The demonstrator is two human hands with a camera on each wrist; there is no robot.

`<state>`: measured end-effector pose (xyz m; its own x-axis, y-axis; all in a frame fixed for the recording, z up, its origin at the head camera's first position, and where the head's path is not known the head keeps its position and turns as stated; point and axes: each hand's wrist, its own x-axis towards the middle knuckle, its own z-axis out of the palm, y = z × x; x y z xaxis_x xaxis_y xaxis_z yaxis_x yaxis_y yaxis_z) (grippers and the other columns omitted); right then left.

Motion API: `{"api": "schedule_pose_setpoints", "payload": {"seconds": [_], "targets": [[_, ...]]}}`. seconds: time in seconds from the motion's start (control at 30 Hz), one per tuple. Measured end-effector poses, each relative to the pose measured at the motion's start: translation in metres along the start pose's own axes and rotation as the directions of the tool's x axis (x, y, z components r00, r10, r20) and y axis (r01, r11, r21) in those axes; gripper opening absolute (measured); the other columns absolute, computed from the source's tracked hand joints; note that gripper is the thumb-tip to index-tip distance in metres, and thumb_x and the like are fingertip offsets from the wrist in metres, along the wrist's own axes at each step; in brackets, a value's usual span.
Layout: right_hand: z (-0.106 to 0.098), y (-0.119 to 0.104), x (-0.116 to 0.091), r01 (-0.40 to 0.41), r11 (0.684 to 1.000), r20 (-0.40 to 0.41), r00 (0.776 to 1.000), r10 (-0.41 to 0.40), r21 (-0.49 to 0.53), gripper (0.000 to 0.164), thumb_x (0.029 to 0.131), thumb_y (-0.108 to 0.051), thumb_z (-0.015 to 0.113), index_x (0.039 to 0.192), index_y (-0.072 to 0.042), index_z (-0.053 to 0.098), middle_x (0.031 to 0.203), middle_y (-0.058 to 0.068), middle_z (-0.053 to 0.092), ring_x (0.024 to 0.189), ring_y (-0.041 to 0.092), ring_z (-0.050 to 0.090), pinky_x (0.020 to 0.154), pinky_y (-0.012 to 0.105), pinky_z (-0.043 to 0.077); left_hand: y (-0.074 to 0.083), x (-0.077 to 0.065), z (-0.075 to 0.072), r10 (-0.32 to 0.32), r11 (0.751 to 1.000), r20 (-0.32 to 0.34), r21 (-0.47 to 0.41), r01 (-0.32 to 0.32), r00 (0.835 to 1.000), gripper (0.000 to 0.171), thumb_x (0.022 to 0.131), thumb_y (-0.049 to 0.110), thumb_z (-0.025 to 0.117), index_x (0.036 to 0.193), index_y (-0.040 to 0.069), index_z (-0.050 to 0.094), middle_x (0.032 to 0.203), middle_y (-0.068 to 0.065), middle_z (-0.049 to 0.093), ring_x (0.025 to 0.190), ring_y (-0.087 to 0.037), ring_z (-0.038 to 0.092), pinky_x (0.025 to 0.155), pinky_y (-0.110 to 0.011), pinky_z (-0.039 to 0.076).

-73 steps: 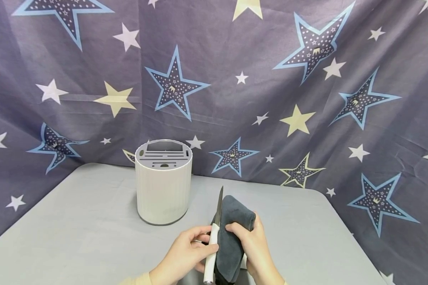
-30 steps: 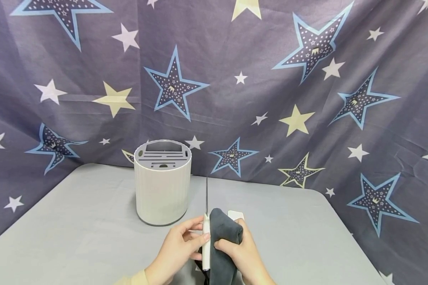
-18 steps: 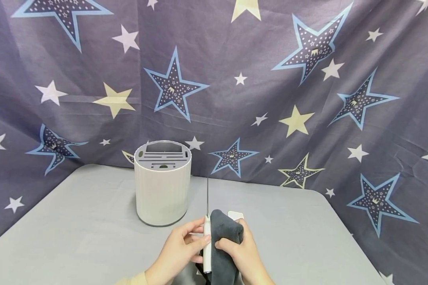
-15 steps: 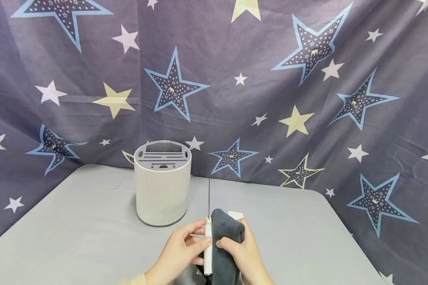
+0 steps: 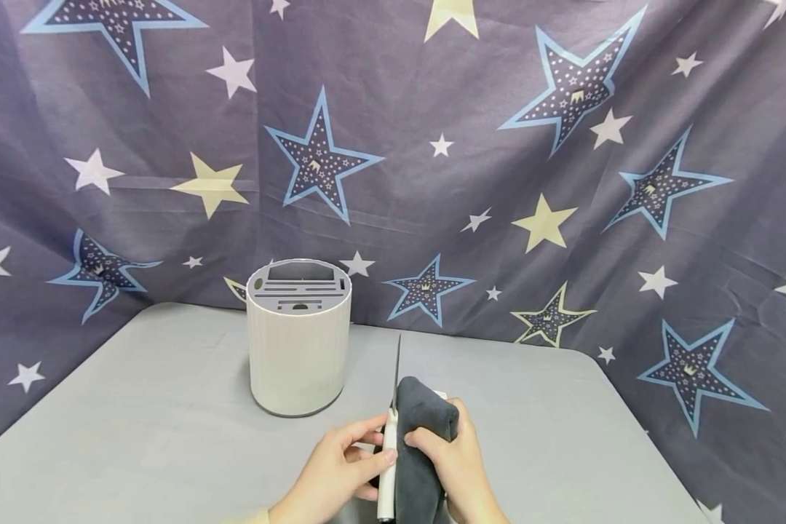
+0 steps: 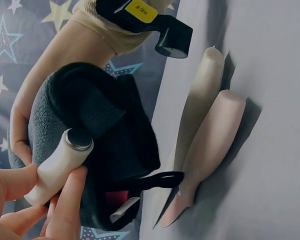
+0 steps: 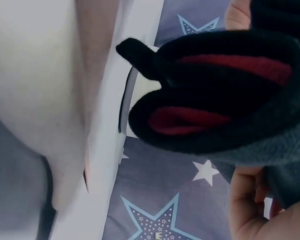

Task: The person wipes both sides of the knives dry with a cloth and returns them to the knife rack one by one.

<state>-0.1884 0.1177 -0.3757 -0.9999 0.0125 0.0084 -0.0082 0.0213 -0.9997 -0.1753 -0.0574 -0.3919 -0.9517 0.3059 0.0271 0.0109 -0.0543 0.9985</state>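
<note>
A white-handled knife (image 5: 388, 469) stands nearly upright in the head view, its narrow blade tilted slightly right. My left hand (image 5: 340, 466) pinches its handle between thumb and fingers. Pressed up to the knife's right side is a folded dark grey cloth (image 5: 422, 455), which my right hand (image 5: 458, 462) grips with the thumb in front. In the right wrist view the cloth (image 7: 285, 140) shows black edging and red inside its folds. A black loop and a white tag hang from it in the left wrist view. The cloth covers part of the right fingers.
A white ribbed knife block (image 5: 298, 364) with a slotted grey top stands behind and left of the hands. In the left wrist view, a beige-handled knife (image 6: 202, 95) and a pink-handled knife (image 6: 215, 135) lie side by side on the grey table (image 6: 270, 175).
Both hands, the knife and the cloth shifted left, then came back to the right and slightly nearer. The blade, seen edge-on and upright half a second ago, now leans right.
</note>
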Motion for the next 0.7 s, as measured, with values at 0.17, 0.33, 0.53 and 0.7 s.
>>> {"api": "schedule_pose_setpoints", "payload": {"seconds": [0.17,0.33,0.53,0.7], "targets": [[-0.0012,-0.0019,0.0005,0.014,1.000,-0.028,1.000,-0.014,0.000,0.039,0.073,-0.005,0.070,0.105,-0.002,0.047,0.091,0.006,0.061,0.074,0.017,0.062,0.064,0.030,0.056,-0.0025,0.0001,0.0002,-0.019,0.999,0.020,-0.040,0.019,1.000,0.062,0.092,0.016,0.070,0.144,-0.004,0.044,0.107,-0.010,0.057,0.078,-0.013,0.060,0.064,-0.038,0.061],[-0.0019,-0.0026,0.0005,0.013,0.999,-0.030,0.999,-0.012,0.031,0.037,0.074,-0.004,0.069,0.102,-0.004,0.046,0.089,0.004,0.060,0.072,0.016,0.061,0.063,0.030,0.056,-0.0038,0.0007,0.0018,-0.029,0.999,0.017,-0.040,0.029,0.999,0.063,0.092,0.017,0.070,0.144,-0.005,0.044,0.105,-0.009,0.057,0.078,-0.014,0.061,0.064,-0.039,0.061],[-0.0018,-0.0032,0.0005,0.001,1.000,-0.024,1.000,-0.001,0.019,0.039,0.074,-0.005,0.070,0.106,-0.003,0.047,0.092,0.005,0.060,0.075,0.017,0.062,0.064,0.031,0.056,-0.0046,0.0002,0.0018,-0.021,0.999,0.021,-0.038,0.021,1.000,0.063,0.092,0.016,0.069,0.144,-0.009,0.041,0.108,-0.011,0.058,0.080,-0.014,0.062,0.064,-0.039,0.062],[-0.0007,-0.0030,0.0001,0.004,1.000,-0.014,1.000,-0.004,-0.021,0.043,0.074,-0.006,0.070,0.110,-0.002,0.048,0.095,0.007,0.061,0.078,0.018,0.061,0.066,0.031,0.055,-0.0031,-0.0002,0.0003,-0.003,1.000,0.013,-0.016,0.003,1.000,0.064,0.092,0.015,0.069,0.144,-0.010,0.040,0.110,-0.013,0.058,0.078,-0.012,0.061,0.062,-0.036,0.061]]}}
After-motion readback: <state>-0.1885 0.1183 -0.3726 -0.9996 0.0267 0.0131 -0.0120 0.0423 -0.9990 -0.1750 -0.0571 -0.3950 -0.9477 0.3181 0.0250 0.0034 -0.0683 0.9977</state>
